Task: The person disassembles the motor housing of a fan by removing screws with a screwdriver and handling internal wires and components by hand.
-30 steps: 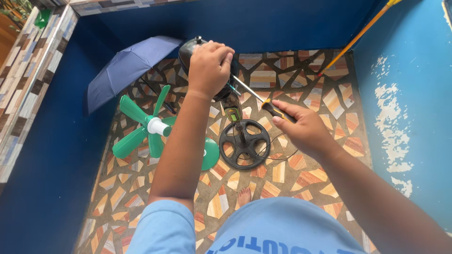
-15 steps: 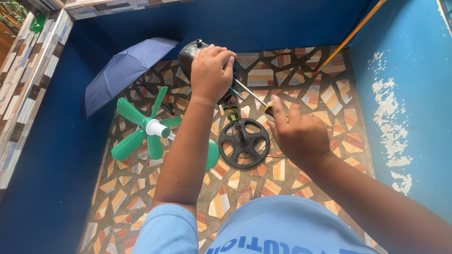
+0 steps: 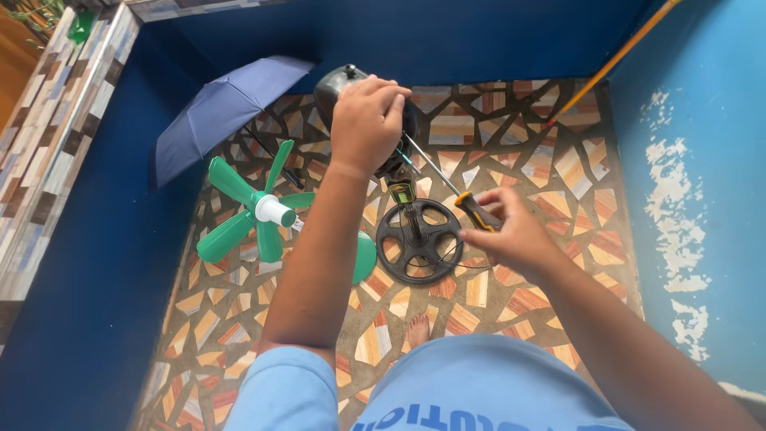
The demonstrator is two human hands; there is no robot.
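My left hand (image 3: pixel 369 121) grips the top of a dark fan motor housing (image 3: pixel 335 86) that stands on a black round wheel-shaped base (image 3: pixel 420 240). My right hand (image 3: pixel 511 235) holds a screwdriver (image 3: pixel 475 209) by its black and orange handle; its metal shaft runs up-left toward the motor under my left hand. The tip is hidden behind that hand.
A green fan blade with a white hub (image 3: pixel 257 211) lies on the mosaic floor (image 3: pixel 511 128) to the left. An open dark blue umbrella (image 3: pixel 223 108) rests in the far left corner. A thin orange stick (image 3: pixel 614 56) leans at the right blue wall (image 3: pixel 702 120). A bare toe (image 3: pixel 416 327) shows.
My right hand has shifted its fingers on the screwdriver handle and drawn slightly back toward me. My left hand stays on the motor.
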